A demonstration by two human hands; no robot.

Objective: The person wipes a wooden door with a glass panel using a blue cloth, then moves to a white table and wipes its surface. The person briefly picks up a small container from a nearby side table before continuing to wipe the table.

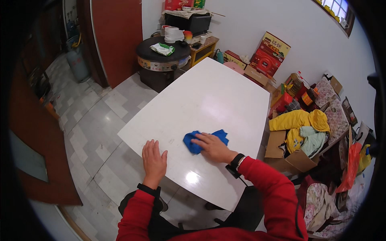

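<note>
A white tabletop (229, 87) with a glossy surface lies before me. On its near part my right hand (214, 147) presses down on a crumpled blue cloth (192, 143), fingers spread over it. The cloth's jagged end sticks out beyond the back of the hand, and its middle is hidden under the palm. My left hand (154, 161) rests flat by the table's near left edge, fingers slightly apart, holding nothing. Faint smudges show on the tabletop between the left hand and the cloth.
Beside the table's right edge stands a cardboard box (274, 146) with a yellow jacket (291, 120) on top. A round black electric griddle (150, 49) stands past the far left side. A gas cylinder (77, 64) is by the doorway. Red cartons (267, 60) lean against the wall.
</note>
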